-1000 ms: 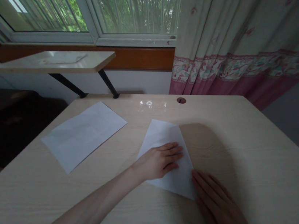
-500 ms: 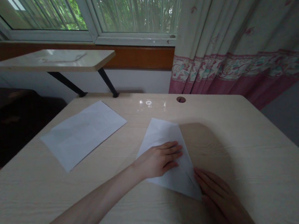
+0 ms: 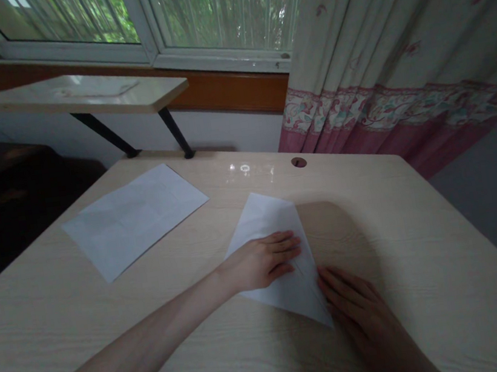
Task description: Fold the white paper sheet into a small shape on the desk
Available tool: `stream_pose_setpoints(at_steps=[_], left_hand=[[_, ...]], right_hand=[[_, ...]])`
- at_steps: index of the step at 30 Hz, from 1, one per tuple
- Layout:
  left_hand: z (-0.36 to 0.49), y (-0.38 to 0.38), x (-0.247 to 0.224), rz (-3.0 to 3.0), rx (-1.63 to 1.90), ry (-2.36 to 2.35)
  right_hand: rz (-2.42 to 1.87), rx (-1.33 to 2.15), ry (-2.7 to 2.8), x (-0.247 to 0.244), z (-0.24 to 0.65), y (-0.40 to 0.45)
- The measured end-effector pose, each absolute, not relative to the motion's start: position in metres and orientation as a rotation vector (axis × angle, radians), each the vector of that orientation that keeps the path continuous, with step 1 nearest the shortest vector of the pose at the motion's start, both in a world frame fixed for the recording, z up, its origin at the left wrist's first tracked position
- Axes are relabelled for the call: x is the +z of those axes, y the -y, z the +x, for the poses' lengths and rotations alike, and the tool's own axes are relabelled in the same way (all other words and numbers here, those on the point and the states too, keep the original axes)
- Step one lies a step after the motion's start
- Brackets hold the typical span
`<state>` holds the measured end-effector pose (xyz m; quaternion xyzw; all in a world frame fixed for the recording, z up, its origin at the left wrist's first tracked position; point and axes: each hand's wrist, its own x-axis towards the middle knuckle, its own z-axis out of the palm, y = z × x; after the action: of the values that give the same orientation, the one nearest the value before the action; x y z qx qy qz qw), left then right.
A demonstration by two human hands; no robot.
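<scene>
At the far left, a dark piece of furniture (image 3: 6, 193) is seen beside the pale table (image 3: 420, 236). A small raised shelf (image 3: 145, 96) is held above the table's back left corner by black supports (image 3: 175, 131). In front of it, a white sheet (image 3: 136, 222) is laid flat, well apart from both hands. Farther right, the left hand (image 3: 265, 261) is laid palm down, its fingers stretched and slightly parted, on a folded paper (image 3: 268, 214), which is thus pressed against the table near its middle. The paper is narrowed to a point at its lower right corner. A round hole (image 3: 299, 163) is set near the table's back edge. At the paper's right edge, the right hand (image 3: 360, 308) is placed with fingers straight and close together; whether the edge is pinched cannot be told. Behind, a floral curtain (image 3: 362, 43) is hung.
</scene>
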<state>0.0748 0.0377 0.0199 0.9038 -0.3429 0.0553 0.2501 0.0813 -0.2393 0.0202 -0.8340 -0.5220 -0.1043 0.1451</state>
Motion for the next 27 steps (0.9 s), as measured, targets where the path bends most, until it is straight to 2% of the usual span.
stream_pose_setpoints(at_steps=[9, 18, 27], left_hand=[[0.075, -0.038, 0.022, 2.452, 0.157, 0.937], [0.075, -0.038, 0.021, 2.469, 0.159, 0.937], [0.074, -0.038, 0.021, 2.504, 0.164, 0.928]], right_hand=[[-2.513, -0.303, 1.272, 0.029, 0.099, 0.216], [-2.599, -0.253, 1.544, 0.031, 0.127, 0.204], [-2.584, -0.212, 1.478, 0.034, 0.116, 0.208]])
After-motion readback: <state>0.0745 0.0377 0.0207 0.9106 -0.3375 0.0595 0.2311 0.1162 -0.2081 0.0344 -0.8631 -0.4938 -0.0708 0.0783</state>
